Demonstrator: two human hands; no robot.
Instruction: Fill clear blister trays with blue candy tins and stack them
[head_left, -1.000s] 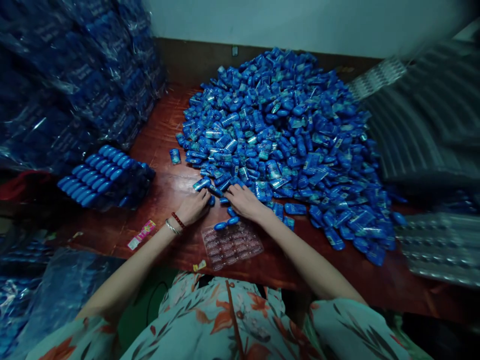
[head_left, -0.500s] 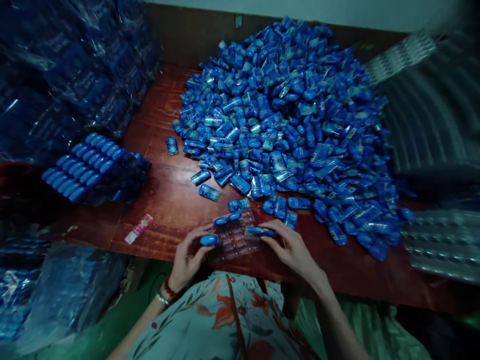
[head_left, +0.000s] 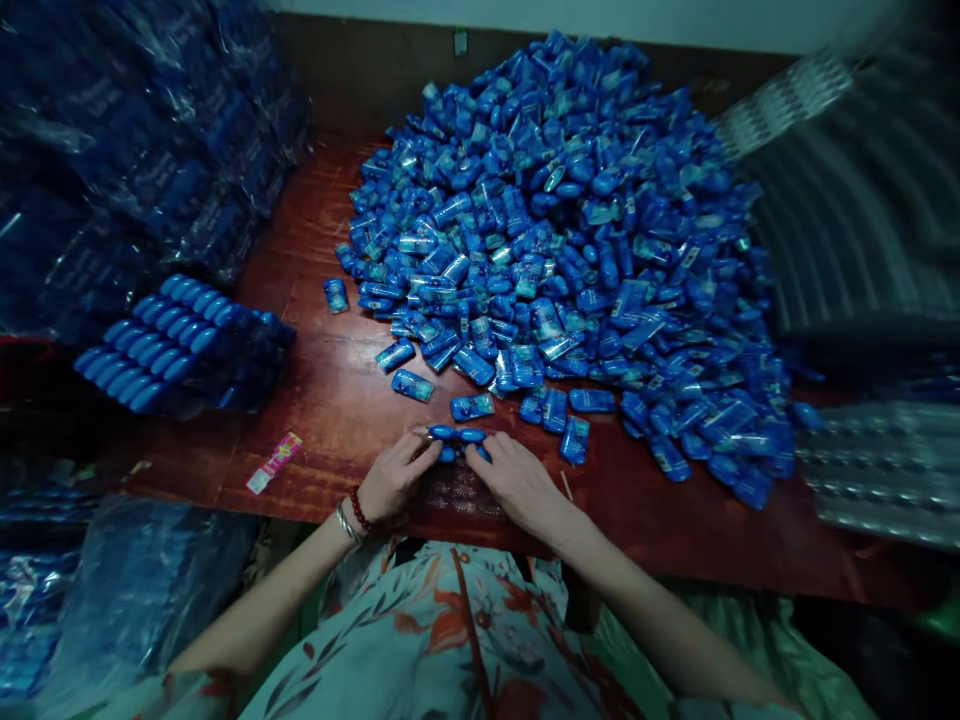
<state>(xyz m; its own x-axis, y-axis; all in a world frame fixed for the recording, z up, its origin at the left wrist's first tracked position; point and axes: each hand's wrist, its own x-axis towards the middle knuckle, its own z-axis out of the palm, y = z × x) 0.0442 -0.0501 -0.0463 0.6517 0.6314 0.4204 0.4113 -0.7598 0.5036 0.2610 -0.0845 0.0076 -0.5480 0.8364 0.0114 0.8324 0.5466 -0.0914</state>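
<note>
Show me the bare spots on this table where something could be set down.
Bare wood lies between the filled tray and the loose pile, around the pink wrapper, and on the near edge right of the right hand. The pile's fringe and the clear tray under both hands are crowded.

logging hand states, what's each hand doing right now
Left hand: fingers pinching a blue pack over the clear tray.
Right hand: fingers on another blue pack.

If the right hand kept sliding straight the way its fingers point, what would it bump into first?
The right hand points up and left, its fingertips already on the small blue packs at the clear tray. Beyond them, probably the loose pack on the table, though depth is hard to judge.
</note>
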